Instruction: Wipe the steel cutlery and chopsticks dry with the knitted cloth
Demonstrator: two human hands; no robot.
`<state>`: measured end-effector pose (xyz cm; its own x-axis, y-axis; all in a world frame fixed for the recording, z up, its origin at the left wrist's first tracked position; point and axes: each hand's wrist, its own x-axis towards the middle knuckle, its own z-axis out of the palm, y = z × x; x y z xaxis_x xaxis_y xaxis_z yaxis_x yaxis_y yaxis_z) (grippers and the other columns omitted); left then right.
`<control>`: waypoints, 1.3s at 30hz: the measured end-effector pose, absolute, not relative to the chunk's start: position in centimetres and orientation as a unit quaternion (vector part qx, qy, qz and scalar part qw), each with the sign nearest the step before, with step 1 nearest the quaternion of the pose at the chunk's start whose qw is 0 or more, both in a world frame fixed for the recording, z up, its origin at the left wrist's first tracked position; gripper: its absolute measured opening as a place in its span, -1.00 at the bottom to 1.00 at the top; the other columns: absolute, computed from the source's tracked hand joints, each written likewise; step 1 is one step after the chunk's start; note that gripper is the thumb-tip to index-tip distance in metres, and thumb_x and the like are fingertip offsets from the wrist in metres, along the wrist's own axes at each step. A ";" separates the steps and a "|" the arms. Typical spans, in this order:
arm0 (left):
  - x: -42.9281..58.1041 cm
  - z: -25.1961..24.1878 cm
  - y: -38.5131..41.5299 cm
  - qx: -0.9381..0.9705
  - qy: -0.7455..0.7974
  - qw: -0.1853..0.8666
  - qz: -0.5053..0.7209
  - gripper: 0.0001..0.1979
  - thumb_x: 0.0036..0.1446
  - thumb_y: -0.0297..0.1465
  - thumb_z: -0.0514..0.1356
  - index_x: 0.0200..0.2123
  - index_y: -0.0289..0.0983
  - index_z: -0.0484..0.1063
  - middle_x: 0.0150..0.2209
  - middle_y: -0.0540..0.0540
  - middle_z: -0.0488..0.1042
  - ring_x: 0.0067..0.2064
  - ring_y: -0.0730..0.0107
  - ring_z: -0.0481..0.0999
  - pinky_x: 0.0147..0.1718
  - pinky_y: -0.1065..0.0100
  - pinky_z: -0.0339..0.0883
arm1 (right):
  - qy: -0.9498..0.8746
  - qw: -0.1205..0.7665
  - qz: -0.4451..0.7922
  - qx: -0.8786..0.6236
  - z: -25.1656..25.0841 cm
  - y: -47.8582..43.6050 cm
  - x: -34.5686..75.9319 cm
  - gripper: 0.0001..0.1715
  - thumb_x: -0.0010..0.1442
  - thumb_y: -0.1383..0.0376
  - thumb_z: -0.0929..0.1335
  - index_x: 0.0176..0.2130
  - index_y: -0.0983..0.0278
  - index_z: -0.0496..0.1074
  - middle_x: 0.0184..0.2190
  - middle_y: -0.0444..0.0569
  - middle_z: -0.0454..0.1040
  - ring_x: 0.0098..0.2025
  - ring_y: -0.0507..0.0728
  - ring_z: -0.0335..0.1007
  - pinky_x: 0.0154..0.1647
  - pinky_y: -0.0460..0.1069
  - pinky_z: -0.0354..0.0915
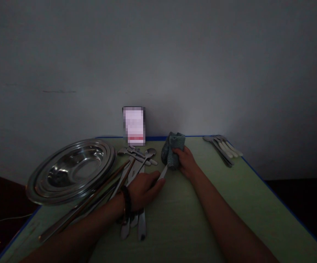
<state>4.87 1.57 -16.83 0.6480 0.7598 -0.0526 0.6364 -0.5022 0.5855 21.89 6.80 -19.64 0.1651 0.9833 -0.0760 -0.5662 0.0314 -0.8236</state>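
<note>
Near the middle of the table, my left hand (146, 188), with a dark bracelet at the wrist, is closed on the pale handle (163, 172) of a piece of cutlery. Its other end goes into a folded grey-green cloth (172, 151), so its kind is hidden. My right hand (187, 162) is closed round the cloth from the right side. Under and beside my left hand lies a loose pile of metal cutlery, with a spoon (151, 152) on top and several handles (142, 226) pointing towards me.
Stacked steel basins (81, 170) stand at the left. Long brown chopsticks (79, 215) lie beside them. A phone (134, 126) with a blurred screen leans on the wall. At the right edge, several white-handled utensils (225, 148) lie beside metal spoons (218, 149).
</note>
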 end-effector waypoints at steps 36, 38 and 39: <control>4.7 -16.9 1.6 0.876 0.392 0.267 0.092 -0.64 0.24 -0.15 -0.14 -0.48 -0.23 0.19 -0.60 0.05 0.26 -0.55 0.41 0.26 -0.58 0.41 -0.02 | -0.275 0.648 0.578 -0.412 -19.6 7.0 21.9 -0.93 -0.15 0.35 0.35 -0.50 0.28 0.38 -0.65 -0.23 0.39 -0.51 0.03 0.34 -0.38 -0.06 0.29; 4.7 -17.0 1.6 0.878 0.390 0.265 0.086 -0.64 0.24 -0.15 -0.14 -0.47 -0.23 0.20 -0.59 0.04 0.28 -0.55 0.41 0.27 -0.57 0.41 -0.01 | -0.273 0.644 0.574 -0.426 -19.5 6.9 22.0 -0.95 -0.17 0.38 0.32 -0.53 0.28 0.34 -0.68 -0.26 0.34 -0.58 -0.01 0.27 -0.45 -0.08 0.25; 4.7 -17.0 1.6 0.878 0.389 0.265 0.083 -0.64 0.24 -0.15 -0.15 -0.45 -0.23 0.20 -0.58 0.04 0.28 -0.55 0.41 0.28 -0.57 0.41 0.00 | -0.272 0.642 0.573 -0.430 -19.4 6.9 22.1 -0.95 -0.18 0.39 0.31 -0.54 0.28 0.33 -0.69 -0.26 0.33 -0.60 -0.02 0.24 -0.47 -0.09 0.24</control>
